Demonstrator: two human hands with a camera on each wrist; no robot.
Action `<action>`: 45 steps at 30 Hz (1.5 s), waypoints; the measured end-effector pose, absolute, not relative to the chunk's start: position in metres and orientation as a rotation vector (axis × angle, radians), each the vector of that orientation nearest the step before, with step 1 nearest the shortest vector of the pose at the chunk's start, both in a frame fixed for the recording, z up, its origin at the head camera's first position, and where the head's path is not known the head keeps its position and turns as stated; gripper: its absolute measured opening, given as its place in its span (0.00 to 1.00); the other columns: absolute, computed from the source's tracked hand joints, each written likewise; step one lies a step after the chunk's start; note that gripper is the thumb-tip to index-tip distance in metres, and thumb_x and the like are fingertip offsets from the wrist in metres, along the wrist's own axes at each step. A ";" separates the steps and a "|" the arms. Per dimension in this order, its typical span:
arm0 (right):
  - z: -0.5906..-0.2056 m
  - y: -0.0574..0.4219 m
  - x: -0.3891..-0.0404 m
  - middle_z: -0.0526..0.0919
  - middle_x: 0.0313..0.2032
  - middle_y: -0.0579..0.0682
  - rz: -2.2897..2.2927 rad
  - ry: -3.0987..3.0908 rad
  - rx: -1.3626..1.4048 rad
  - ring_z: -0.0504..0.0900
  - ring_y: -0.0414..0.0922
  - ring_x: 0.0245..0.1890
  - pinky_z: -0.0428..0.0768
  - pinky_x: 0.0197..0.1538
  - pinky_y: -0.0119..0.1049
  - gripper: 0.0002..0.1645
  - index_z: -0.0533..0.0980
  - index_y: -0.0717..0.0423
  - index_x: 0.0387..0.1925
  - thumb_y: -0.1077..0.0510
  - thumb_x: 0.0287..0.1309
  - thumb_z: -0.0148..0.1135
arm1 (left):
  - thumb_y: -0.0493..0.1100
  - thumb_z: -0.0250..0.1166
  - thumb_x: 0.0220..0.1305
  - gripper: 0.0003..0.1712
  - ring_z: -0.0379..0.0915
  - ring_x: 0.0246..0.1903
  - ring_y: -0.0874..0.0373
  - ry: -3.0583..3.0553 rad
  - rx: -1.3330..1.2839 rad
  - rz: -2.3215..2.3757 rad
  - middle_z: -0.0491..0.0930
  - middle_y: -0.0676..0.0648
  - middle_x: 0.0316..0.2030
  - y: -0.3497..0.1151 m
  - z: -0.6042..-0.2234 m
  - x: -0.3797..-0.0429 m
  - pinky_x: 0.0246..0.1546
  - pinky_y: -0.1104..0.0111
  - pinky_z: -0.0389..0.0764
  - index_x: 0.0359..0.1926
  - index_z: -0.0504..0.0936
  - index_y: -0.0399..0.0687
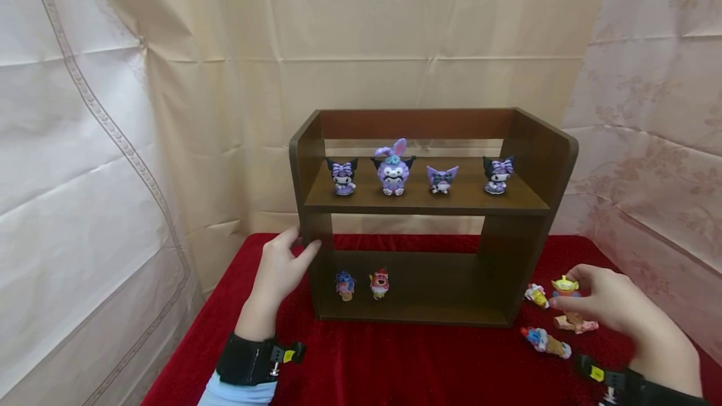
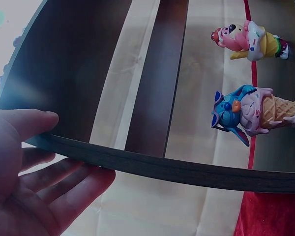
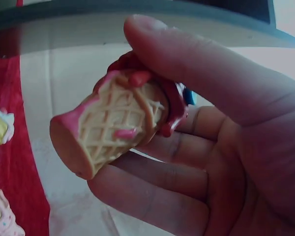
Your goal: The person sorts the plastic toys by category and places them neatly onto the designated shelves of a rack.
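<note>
My left hand (image 1: 284,274) holds the left side panel of a dark brown two-tier shelf (image 1: 425,210), thumb on the inner face and fingers outside. To the right of the shelf, my right hand (image 1: 617,302) grips an ice-cream-cone figurine (image 1: 565,285) with a yellow-green head. Its waffle cone (image 3: 119,123) with red and pink icing shows between thumb and fingers in the right wrist view. On the lower tier stand a blue cone figurine (image 2: 246,112) and a pink one (image 2: 250,42), both upright at the left.
Several purple figurines (image 1: 393,171) stand on the upper tier. Beside the shelf on the red cloth (image 1: 429,368) lie a yellow-and-white figurine (image 1: 537,295), a pink figurine (image 1: 588,326) and a blue-and-white cone figurine (image 1: 546,341). Curtains (image 1: 429,36) hang behind.
</note>
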State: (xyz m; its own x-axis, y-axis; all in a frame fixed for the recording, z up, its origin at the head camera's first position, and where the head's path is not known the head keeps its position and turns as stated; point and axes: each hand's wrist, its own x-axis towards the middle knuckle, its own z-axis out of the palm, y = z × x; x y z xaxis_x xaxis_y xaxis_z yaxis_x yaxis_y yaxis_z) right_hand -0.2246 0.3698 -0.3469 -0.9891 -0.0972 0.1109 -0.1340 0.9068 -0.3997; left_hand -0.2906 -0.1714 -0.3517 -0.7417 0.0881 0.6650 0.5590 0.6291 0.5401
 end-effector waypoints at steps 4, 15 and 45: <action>-0.344 0.360 -0.223 0.81 0.38 0.56 0.621 -2.950 0.241 0.77 0.52 0.36 0.80 0.33 0.49 0.37 0.75 0.63 0.43 0.37 0.43 0.73 | 0.45 0.68 0.60 0.19 0.76 0.45 0.58 -2.251 -0.505 -1.031 0.82 0.51 0.45 -0.171 -0.351 -0.290 0.40 0.55 0.83 0.53 0.79 0.53; -0.336 0.339 -0.220 0.80 0.38 0.50 0.740 -2.905 0.389 0.77 0.45 0.35 0.80 0.33 0.41 0.30 0.75 0.55 0.43 0.41 0.45 0.74 | 0.46 0.68 0.60 0.17 0.77 0.44 0.59 -2.269 -0.481 -1.022 0.83 0.52 0.44 -0.171 -0.351 -0.289 0.39 0.59 0.83 0.51 0.79 0.53; -0.336 0.270 -0.229 0.82 0.29 0.38 0.782 -2.505 0.588 0.80 0.35 0.30 0.80 0.30 0.36 0.26 0.74 0.43 0.41 0.42 0.41 0.77 | 0.45 0.68 0.60 0.17 0.77 0.44 0.59 -2.255 -0.497 -1.017 0.83 0.51 0.43 -0.171 -0.351 -0.289 0.40 0.58 0.83 0.50 0.80 0.52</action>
State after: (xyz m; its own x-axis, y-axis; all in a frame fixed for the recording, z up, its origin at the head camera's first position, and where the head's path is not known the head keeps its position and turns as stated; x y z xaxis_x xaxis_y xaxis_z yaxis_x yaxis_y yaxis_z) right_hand -0.2288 0.2698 -0.3363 -0.8088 -0.2599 0.5276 -0.5139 0.7485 -0.4191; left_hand -0.2894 -0.1706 -0.3507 -0.7442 0.0855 0.6624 0.5531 0.6349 0.5394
